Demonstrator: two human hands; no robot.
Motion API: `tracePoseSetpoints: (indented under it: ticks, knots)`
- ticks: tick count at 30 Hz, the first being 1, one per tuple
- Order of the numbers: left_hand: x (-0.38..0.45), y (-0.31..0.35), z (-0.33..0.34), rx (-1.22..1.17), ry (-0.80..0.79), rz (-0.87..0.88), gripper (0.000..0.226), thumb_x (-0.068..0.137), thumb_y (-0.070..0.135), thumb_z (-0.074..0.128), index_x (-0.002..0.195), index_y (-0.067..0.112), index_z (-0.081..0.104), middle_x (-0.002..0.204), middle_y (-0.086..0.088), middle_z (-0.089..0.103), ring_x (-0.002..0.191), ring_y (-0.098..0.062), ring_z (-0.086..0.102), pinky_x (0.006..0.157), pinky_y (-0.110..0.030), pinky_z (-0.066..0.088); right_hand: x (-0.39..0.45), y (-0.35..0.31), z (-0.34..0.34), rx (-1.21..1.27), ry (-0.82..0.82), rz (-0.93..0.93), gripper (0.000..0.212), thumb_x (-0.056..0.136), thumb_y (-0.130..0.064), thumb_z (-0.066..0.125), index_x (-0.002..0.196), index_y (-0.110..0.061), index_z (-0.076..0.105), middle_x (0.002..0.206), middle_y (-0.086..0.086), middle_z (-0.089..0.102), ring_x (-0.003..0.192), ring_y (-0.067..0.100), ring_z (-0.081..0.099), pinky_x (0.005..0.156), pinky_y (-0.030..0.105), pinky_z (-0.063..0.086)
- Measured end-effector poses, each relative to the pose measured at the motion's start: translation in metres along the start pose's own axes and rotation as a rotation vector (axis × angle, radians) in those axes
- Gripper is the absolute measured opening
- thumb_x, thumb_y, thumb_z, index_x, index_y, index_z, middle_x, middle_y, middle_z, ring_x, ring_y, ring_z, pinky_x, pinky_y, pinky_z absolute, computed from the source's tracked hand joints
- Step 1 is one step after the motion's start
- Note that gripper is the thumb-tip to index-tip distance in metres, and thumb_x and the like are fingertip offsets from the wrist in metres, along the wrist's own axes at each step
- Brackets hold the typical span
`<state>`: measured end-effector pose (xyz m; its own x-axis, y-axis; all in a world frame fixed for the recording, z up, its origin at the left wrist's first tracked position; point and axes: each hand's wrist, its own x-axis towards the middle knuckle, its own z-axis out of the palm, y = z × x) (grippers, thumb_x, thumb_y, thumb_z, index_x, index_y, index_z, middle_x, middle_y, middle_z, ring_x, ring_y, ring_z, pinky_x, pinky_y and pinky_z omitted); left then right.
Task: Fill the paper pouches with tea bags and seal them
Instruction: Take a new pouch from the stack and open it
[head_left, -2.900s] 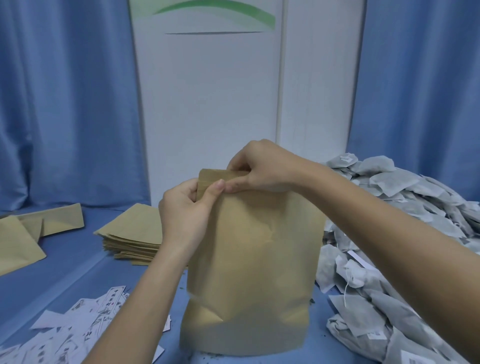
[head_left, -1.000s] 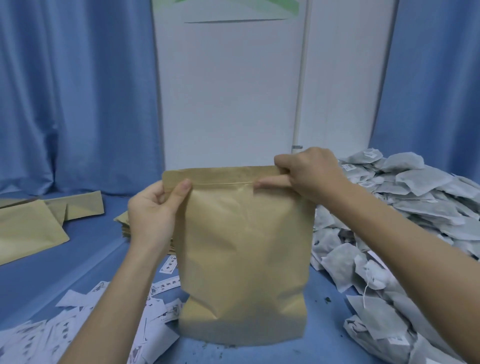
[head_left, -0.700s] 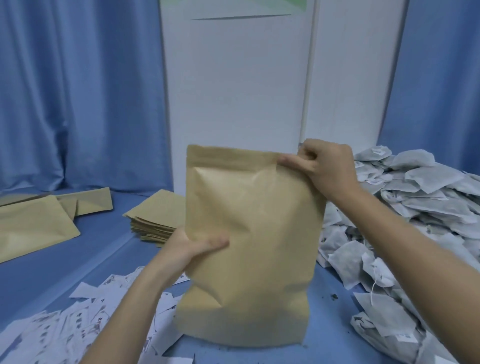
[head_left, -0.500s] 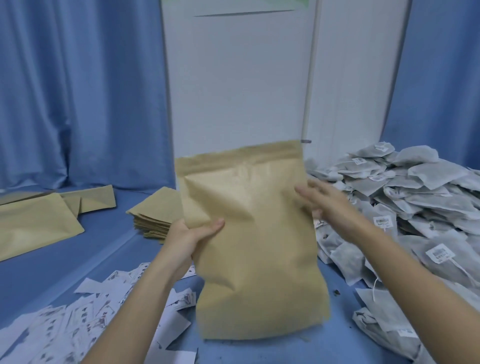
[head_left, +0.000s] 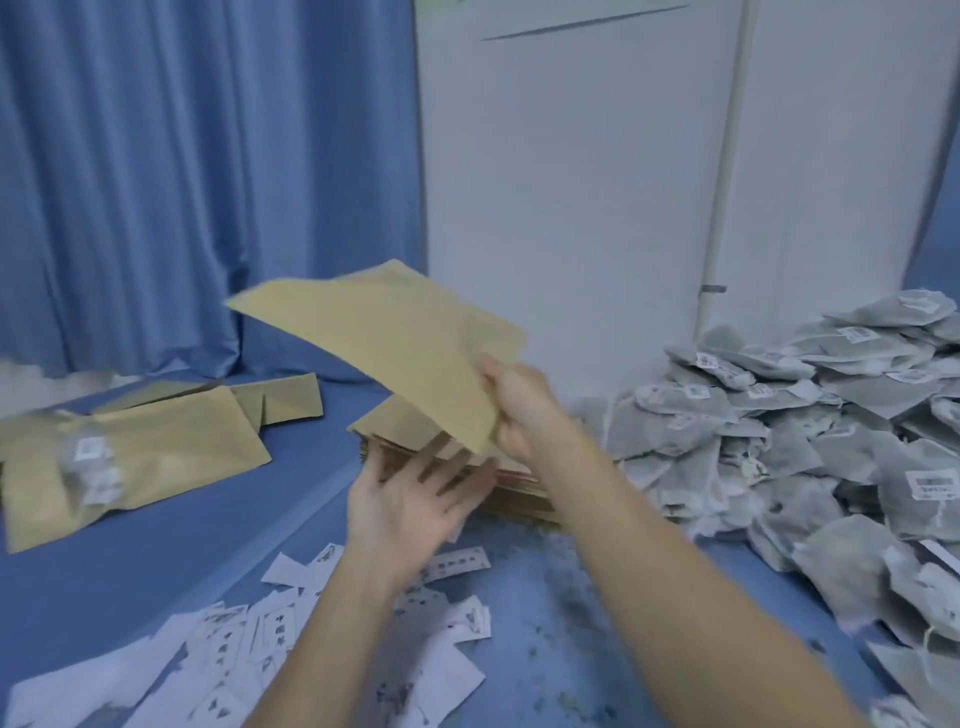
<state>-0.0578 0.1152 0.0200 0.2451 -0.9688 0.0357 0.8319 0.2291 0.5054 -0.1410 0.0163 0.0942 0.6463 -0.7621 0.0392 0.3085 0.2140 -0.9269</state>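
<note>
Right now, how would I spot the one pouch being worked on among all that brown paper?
Start at the white wall panel at the back, then drop to the stack of flat pouches on the blue table below it. The flat pouch tilts in the air above that stack, pinched at one corner by the right hand; every other one lies on the table.

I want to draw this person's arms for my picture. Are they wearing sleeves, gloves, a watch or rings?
No. Both forearms are bare as far as the picture shows, with no sleeve in sight. The left hand and the right hand wear no gloves, and no watch or bracelet shows on either wrist. No ring is visible, though the picture is a bit blurry, so a thin one could be missed.
</note>
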Motion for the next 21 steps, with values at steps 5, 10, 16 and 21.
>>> tracePoseSetpoints:
  ticks: [5,10,16,21]
  knots:
    - [0.015,0.05,-0.024,0.06,0.241,0.12,0.063,0.097,0.057,0.027,0.116,0.004,0.053,0.093,-0.015,0.064,0.087,-0.029,0.058,0.074,-0.039,0.048,0.069,0.029,0.147,-0.111,-0.174,0.089,0.053,0.096,-0.044,0.038,0.137,-0.011,0.03,0.116,0.015,0.051,0.099,0.039,0.064,0.063,0.035,0.054]
    - [0.041,0.07,-0.042,0.094,0.353,0.104,0.053,0.098,0.048,0.037,0.124,0.001,0.042,0.12,-0.026,0.053,0.108,-0.047,0.053,0.087,-0.054,0.045,0.115,0.077,0.082,-0.328,0.096,0.049,0.046,0.095,-0.033,0.044,0.13,-0.004,0.039,0.104,0.016,0.058,0.106,0.034,0.061,0.089,0.04,0.052]
    - [0.069,0.059,-0.067,0.102,0.451,0.026,0.048,0.096,0.038,0.048,0.122,-0.002,0.043,0.131,-0.027,0.047,0.115,-0.046,0.05,0.092,-0.052,0.044,0.138,0.112,-0.028,-1.484,0.183,-0.165,0.072,0.09,-0.052,0.046,0.144,-0.008,0.026,0.147,0.013,0.033,0.135,0.028,0.032,0.109,0.036,0.025]
    - [0.076,0.039,-0.075,0.157,0.51,-0.014,0.056,0.091,0.029,0.06,0.134,0.004,0.035,0.124,-0.028,0.05,0.112,-0.045,0.053,0.093,-0.049,0.046,0.119,0.125,-0.068,-1.93,0.116,-0.094,0.083,0.082,-0.07,0.042,0.143,-0.016,0.026,0.138,0.009,0.047,0.126,0.025,0.042,0.105,0.039,0.029]
